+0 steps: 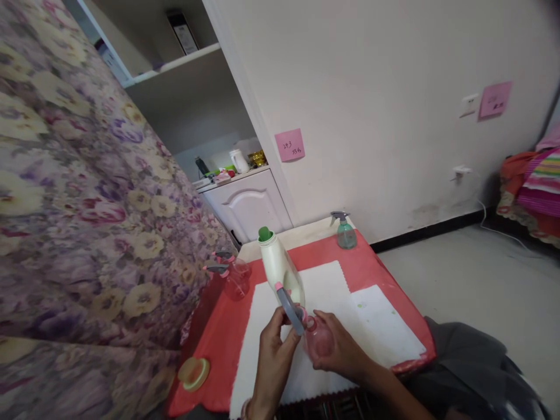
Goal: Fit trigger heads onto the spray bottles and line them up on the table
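Note:
Near the front of the table, my left hand (277, 345) grips a grey and pink spray head (289, 309) by its collar. My right hand (343, 344) is wrapped round a clear pink spray bottle (318, 339), whose neck points up toward the spray head. The two parts are side by side at the neck; whether they touch is hard to make out. Just behind my hands stands a large pale detergent jug (280, 265) with a green spout at its top, partly covered by the spray head.
Two pink spray bottles (236, 284) stand at the table's left, and a green spray bottle (347, 235) at the back right. White cloths (385, 321) lie on the red tablecloth (219, 361). A yellowish lid (193, 373) sits front left. A floral curtain (109, 233) hangs along the left.

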The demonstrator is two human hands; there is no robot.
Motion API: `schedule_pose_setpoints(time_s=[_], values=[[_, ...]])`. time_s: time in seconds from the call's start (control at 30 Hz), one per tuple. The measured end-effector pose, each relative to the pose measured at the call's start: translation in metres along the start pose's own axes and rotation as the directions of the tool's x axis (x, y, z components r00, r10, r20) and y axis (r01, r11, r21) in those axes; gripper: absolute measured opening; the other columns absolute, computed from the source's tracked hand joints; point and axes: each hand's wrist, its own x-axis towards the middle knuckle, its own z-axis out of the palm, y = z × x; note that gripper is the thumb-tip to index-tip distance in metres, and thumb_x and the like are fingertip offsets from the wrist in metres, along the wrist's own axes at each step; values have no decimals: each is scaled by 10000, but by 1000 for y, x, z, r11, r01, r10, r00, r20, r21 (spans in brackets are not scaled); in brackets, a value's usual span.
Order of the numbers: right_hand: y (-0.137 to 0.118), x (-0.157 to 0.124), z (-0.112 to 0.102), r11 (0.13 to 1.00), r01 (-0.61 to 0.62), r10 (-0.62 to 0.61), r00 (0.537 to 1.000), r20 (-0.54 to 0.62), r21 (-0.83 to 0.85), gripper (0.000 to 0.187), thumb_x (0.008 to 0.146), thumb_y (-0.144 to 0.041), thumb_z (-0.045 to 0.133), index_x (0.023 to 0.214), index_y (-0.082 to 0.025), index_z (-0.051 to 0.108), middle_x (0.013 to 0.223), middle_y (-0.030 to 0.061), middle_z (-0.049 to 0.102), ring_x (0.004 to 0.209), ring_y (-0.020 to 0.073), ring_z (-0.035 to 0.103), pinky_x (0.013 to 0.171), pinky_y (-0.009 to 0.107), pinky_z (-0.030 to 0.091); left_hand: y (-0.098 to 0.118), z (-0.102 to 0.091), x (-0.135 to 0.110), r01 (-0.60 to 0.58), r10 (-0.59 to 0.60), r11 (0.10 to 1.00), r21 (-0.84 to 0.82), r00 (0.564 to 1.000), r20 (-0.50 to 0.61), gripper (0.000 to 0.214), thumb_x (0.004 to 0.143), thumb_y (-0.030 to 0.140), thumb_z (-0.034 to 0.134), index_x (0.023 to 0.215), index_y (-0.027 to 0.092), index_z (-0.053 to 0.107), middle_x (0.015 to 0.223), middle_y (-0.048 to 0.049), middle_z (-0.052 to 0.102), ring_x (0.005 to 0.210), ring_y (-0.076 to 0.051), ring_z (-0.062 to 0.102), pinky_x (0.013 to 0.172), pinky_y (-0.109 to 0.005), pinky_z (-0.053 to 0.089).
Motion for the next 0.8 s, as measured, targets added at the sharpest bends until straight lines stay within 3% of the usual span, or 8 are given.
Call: schedule_pose_setpoints(time_s=[0.13, 0.23, 0.47, 0.7, 0.8], values=[[2, 0, 0, 1000, 22, -22, 1000, -13, -12, 969, 490, -200, 830, 1370, -235, 425, 1288, 126, 531, 1215, 348, 504, 1052, 517, 395, -1, -1, -5, -33, 26, 998, -45, 988, -152, 398, 754, 442, 703, 1057, 185, 670, 1059, -92, 705, 977, -247, 641, 867, -334, 511], [6, 1, -1, 999, 28, -28, 1000, 1, -35, 983, 486, -214, 840, 1378, -231, 425, 1283, 125, 533, 1212, 348, 504, 1051, 513, 396, -2, 0, -7, -49, 38, 998, -45, 978, -205, 426, 747, 469, 703, 1067, 190, 674, 1075, -95, 710, 968, -243, 652, 853, -329, 523], [6, 2, -2, 999, 15, -14, 1000, 22, -35, 1023, 469, -246, 873, 1383, -189, 417, 1292, 138, 523, 1216, 339, 489, 1061, 506, 383, 0, 1, -7, -29, 26, 999, -20, 993, -118, 388, 782, 447, 681, 1072, 189, 666, 1135, -102, 698, 1019, -253, 649, 898, -343, 512], [6, 0, -1, 999, 26, -25, 1000, 10, -34, 1005, 500, -279, 865, 1393, -211, 408, 1309, 132, 514, 1238, 341, 480, 1070, 497, 378, -2, -3, -9, -19, 17, 999, -47, 999, -40, 400, 825, 417, 647, 1156, 195, 627, 1252, -115, 643, 1140, -269, 599, 971, -361, 482], [5, -1, -1, 1000, -3, 4, 1000, 23, -29, 1038, 486, -293, 870, 1402, -196, 391, 1315, 141, 504, 1244, 348, 473, 1075, 505, 368, -1, -7, -11, -25, 21, 998, -66, 998, -60, 415, 817, 407, 660, 1172, 197, 618, 1262, -111, 636, 1170, -275, 582, 971, -349, 483]])
